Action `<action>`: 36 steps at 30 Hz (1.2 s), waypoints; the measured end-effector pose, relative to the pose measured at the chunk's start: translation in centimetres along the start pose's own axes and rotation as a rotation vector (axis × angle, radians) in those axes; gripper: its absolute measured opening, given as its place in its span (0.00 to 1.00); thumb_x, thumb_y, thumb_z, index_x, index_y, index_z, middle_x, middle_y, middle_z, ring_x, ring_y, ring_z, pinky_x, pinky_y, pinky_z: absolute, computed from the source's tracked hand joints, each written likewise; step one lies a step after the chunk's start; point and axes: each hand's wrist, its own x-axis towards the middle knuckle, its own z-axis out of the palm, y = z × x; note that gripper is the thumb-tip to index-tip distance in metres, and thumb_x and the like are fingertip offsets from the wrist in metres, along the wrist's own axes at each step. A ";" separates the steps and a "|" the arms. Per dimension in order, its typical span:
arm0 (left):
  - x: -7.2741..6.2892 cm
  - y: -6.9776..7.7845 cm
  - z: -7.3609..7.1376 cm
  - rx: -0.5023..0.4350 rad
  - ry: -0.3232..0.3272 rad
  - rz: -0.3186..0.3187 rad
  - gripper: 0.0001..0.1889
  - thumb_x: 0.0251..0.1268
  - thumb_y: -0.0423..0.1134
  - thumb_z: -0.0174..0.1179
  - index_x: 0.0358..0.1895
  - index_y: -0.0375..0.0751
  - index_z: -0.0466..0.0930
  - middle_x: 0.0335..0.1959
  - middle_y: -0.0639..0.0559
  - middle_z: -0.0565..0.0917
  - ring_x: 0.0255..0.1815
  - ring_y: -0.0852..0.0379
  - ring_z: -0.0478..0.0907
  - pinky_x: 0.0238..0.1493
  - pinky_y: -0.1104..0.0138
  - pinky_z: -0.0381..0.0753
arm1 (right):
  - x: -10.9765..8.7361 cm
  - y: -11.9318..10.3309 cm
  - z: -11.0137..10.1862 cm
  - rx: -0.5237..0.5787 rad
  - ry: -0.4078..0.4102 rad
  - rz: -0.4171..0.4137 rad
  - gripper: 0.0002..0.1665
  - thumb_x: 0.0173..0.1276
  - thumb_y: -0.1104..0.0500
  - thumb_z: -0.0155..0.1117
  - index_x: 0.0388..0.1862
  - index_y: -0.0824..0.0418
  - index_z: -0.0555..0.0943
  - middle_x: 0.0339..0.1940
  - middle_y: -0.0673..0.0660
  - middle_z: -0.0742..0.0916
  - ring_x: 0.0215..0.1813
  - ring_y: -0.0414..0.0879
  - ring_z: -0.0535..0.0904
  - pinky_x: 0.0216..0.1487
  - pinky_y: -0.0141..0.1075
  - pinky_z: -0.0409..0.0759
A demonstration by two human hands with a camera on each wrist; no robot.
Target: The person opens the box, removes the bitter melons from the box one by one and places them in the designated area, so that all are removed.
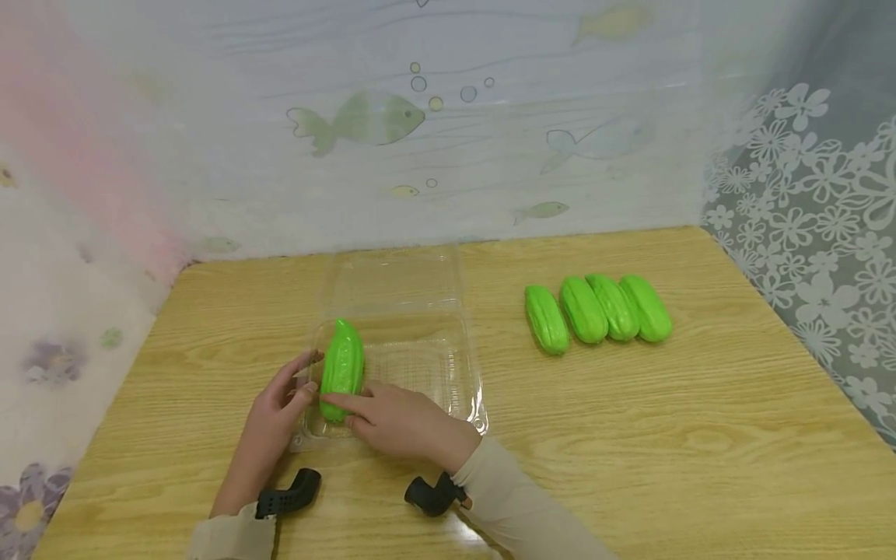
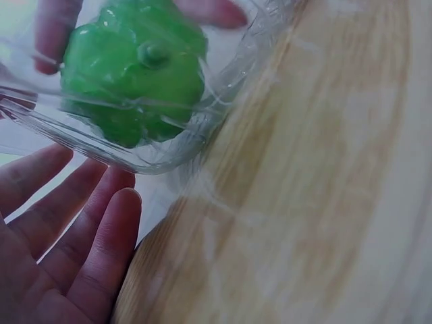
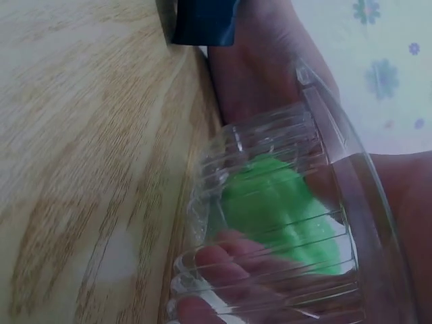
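Note:
A bright green, ridged toy bitter melon [image 1: 343,362] lies lengthwise at the left inside a clear plastic clamshell box [image 1: 465,373]. My right hand [image 1: 402,420] reaches into the box and grips the melon near its close end, index finger across the top. Low beside it are more right-hand fingers [image 3: 219,260], seen through the ribbed plastic. My left hand [image 1: 276,408] is at the box's left wall. In the left wrist view its fingers [image 2: 115,226] are extended against the outside of the plastic, just below the melon's stem nub.
Several more green bitter melons [image 1: 581,311] lie in a row to the right on the wooden table [image 1: 630,435]. The box's lid [image 1: 395,280] is folded back towards the fish-patterned wall [image 1: 490,179]. Black wrist mounts [image 1: 294,494] sit on both wrists.

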 end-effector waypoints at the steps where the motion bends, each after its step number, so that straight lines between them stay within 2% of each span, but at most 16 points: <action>1: -0.1 0.0 0.0 -0.006 -0.003 -0.004 0.23 0.69 0.44 0.46 0.66 0.55 0.58 0.62 0.56 0.66 0.54 0.58 0.69 0.46 0.76 0.68 | 0.0 0.0 0.0 -0.001 -0.006 0.001 0.25 0.72 0.49 0.41 0.66 0.34 0.58 0.50 0.52 0.77 0.34 0.37 0.71 0.28 0.29 0.70; 7: -0.6 0.2 -0.1 -0.017 -0.024 -0.071 0.24 0.68 0.48 0.45 0.67 0.59 0.56 0.59 0.51 0.68 0.51 0.59 0.70 0.46 0.68 0.70 | -0.2 -0.2 0.2 -0.026 -0.017 0.008 0.30 0.70 0.57 0.44 0.66 0.30 0.55 0.44 0.51 0.76 0.27 0.39 0.69 0.20 0.28 0.67; 10: -0.8 0.2 -0.1 -0.007 -0.025 -0.093 0.24 0.68 0.49 0.45 0.67 0.61 0.55 0.56 0.48 0.70 0.50 0.57 0.70 0.46 0.63 0.71 | -0.4 -0.5 0.3 -0.042 -0.029 0.021 0.34 0.67 0.61 0.47 0.64 0.27 0.59 0.47 0.51 0.75 0.27 0.39 0.69 0.16 0.28 0.67; 14: -1.0 0.2 -0.2 0.012 -0.014 -0.079 0.24 0.68 0.48 0.44 0.67 0.61 0.55 0.58 0.49 0.69 0.51 0.58 0.70 0.46 0.65 0.71 | -0.6 -0.8 0.3 -0.041 -0.023 0.033 0.30 0.69 0.60 0.45 0.62 0.29 0.63 0.55 0.49 0.74 0.37 0.39 0.74 0.18 0.28 0.68; 17: -1.2 0.2 -0.2 0.021 -0.001 -0.054 0.23 0.69 0.46 0.44 0.66 0.60 0.56 0.61 0.53 0.67 0.52 0.61 0.69 0.45 0.72 0.70 | -0.6 -0.9 0.3 -0.049 -0.007 0.027 0.26 0.71 0.57 0.43 0.63 0.33 0.63 0.57 0.49 0.73 0.47 0.39 0.74 0.26 0.29 0.72; 19: -1.3 0.2 -0.2 0.013 0.007 -0.038 0.23 0.69 0.45 0.45 0.66 0.58 0.57 0.62 0.55 0.65 0.51 0.63 0.69 0.45 0.75 0.69 | -0.5 -0.9 0.3 -0.047 0.004 0.019 0.25 0.71 0.57 0.44 0.64 0.35 0.63 0.56 0.49 0.74 0.48 0.39 0.73 0.30 0.29 0.73; 23: -1.4 0.0 -0.2 -0.006 0.013 -0.008 0.23 0.69 0.42 0.46 0.66 0.55 0.58 0.62 0.55 0.66 0.49 0.65 0.70 0.45 0.76 0.68 | -0.6 -0.8 0.2 -0.027 0.023 0.003 0.28 0.70 0.58 0.46 0.66 0.37 0.60 0.56 0.50 0.74 0.44 0.39 0.73 0.34 0.28 0.72; 27: -1.5 -0.1 0.0 0.004 0.025 0.002 0.23 0.69 0.41 0.46 0.66 0.53 0.59 0.61 0.54 0.67 0.49 0.63 0.71 0.45 0.77 0.67 | -0.6 -0.9 0.2 -0.045 0.046 0.010 0.31 0.69 0.57 0.47 0.68 0.38 0.56 0.55 0.53 0.74 0.39 0.41 0.73 0.29 0.29 0.71; 32: -1.4 -0.1 0.4 0.013 0.023 -0.003 0.22 0.69 0.44 0.45 0.65 0.54 0.60 0.61 0.57 0.67 0.52 0.58 0.69 0.47 0.74 0.67 | -0.3 -1.3 0.2 -0.078 0.048 0.100 0.31 0.68 0.52 0.46 0.68 0.33 0.53 0.54 0.58 0.75 0.31 0.43 0.70 0.19 0.32 0.67; 36: -1.5 0.1 0.7 0.026 0.021 -0.014 0.22 0.68 0.46 0.46 0.65 0.56 0.60 0.61 0.58 0.67 0.53 0.58 0.69 0.47 0.73 0.67 | 0.1 -1.5 0.3 -0.072 0.041 0.159 0.33 0.67 0.47 0.48 0.68 0.30 0.50 0.57 0.61 0.73 0.31 0.44 0.70 0.19 0.33 0.66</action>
